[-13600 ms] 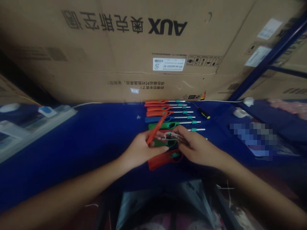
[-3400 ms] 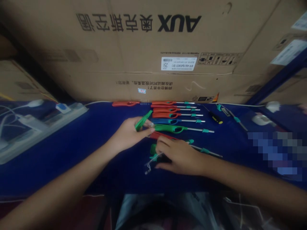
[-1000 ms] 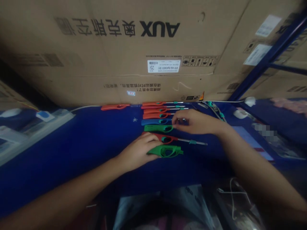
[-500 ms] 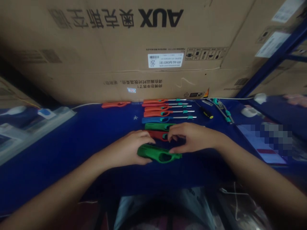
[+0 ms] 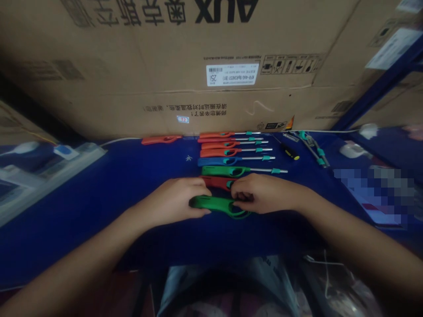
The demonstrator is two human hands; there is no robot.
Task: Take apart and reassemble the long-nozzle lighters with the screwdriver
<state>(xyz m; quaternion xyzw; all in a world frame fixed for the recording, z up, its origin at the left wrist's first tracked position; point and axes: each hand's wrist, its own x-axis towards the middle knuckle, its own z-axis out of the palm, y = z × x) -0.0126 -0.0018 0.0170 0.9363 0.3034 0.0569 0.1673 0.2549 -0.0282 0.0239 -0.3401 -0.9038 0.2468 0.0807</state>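
Note:
My left hand (image 5: 180, 198) is closed around the rear of a green gas lighter handle (image 5: 214, 204), held low over the blue table. No metal tube shows on this handle. Curled in, my right hand (image 5: 264, 193) has its thumb and fingers on the handle's upper edge beside the trigger opening; anything small between them is hidden. Just behind the held handle lies a red lighter handle (image 5: 218, 182), its front end covered by my right hand. Beyond it, a green lighter (image 5: 228, 170), a blue lighter (image 5: 220, 161) and several orange-red lighters (image 5: 216, 152) lie in a row, tubes pointing right.
A lone orange-red handle (image 5: 161, 139) lies at the back left. To the right are a yellow-black screwdriver (image 5: 291, 153) and loose metal tubes with teal parts (image 5: 317, 152). A large cardboard box (image 5: 165, 70) stands behind the blue table (image 5: 148, 163). Clear plastic (image 5: 66, 171) lies left.
The green handle has tilted in my hands, its trigger opening turning from view. My right hand's fingers have closed in on its upper edge. The camera view has shifted slightly.

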